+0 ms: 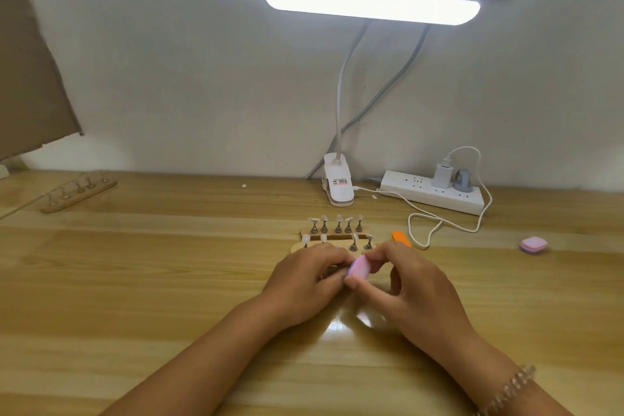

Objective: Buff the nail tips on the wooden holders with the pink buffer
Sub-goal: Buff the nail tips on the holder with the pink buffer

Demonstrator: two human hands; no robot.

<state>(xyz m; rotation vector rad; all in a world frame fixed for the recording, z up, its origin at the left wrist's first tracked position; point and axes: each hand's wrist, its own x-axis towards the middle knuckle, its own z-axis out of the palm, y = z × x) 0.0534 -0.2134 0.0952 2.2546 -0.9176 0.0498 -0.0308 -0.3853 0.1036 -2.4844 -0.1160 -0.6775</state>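
Two wooden holders stand mid-table, the far one [305,232] and the near one [296,247], each carrying several clear nail tips [339,219] on metal stands. My right hand [410,284] pinches a pink buffer [358,267] between thumb and fingers just in front of the near holder. My left hand [304,280] is curled against the buffer's left side, fingers bent round something small that I cannot make out. The near holder's front edge is partly hidden behind both hands.
A third wooden holder [81,194] lies at the far left. A clip lamp base [338,184], a white power strip [432,192] and a looping white cable [418,216] sit behind. An orange item [400,237] and a second pink buffer [533,245] lie to the right.
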